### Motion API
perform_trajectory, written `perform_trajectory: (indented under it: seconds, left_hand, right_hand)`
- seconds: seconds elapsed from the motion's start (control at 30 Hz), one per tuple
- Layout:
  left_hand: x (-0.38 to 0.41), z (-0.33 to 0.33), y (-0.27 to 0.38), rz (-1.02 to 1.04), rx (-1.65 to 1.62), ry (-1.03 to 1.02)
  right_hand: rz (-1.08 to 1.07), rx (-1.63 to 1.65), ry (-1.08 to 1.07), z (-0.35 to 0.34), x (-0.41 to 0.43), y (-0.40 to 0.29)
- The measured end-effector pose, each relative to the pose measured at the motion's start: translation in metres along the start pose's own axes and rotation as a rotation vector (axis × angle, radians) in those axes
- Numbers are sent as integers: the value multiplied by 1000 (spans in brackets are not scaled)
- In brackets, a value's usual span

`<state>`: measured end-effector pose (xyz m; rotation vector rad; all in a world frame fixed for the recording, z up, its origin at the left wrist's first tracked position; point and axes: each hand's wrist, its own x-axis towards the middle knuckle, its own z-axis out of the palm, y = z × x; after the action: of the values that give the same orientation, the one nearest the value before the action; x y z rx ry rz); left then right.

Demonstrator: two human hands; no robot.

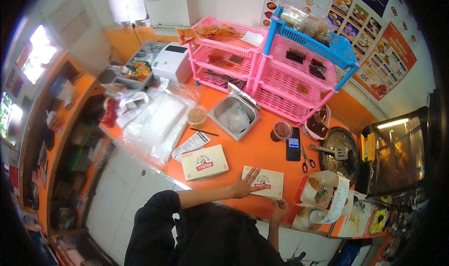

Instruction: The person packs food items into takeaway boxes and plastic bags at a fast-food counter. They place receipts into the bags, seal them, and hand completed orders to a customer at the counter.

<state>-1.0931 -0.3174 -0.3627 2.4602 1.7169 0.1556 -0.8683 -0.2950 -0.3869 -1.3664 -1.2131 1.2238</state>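
My left hand (242, 185) lies with spread fingers on the lid of a closed cardboard food box (277, 176) near the counter's front edge. At that box's near right corner is my right hand (279, 209), its fingertips touching or close to the edge; whether they grip it is hard to see. A second closed cardboard food box (221, 158) sits to the left, beside a printed paper receipt (192, 143). Behind it lies a black pen (204, 131). A smartphone (293, 153) and black-handled scissors (307, 160) lie to the right, near a lidded cup of red sauce (281, 130).
Clear plastic bags (154, 122) cover the counter's left part. Behind are a steel pan (234, 116) holding a bag, pink racks (224, 61), and a white printer (171, 62). At right stand a round black tray (338, 139) with a spatula and an open food box (314, 190).
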Motion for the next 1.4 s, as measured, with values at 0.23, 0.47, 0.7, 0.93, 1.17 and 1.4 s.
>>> perform_trajectory:
  seconds: [0.23,0.47,0.7,0.93,1.17,1.4]
  left_hand:
    - [0,-9,12,-160,53,-123]
    - [-10,-23,13,-109,153,-43]
    - [-17,-22,11,-87,252,-96]
    - [-26,-24,0,44,-268,61]
    - [-87,-5,-23,123,-701,-5]
    - [-320,-105,-175,-453,-1315,376]
  right_hand:
    - [-281,-266,-175,-18,24,-21]
    - [-451,-525,-394,-31,37,-42]
    - [-627,-541,-442,-14,33,-61]
    - [-714,-597,-465,-6,26,-54]
    - [-692,-283,-453,219,-40,-147]
    - [-924,-272,-927,555,-69,-93]
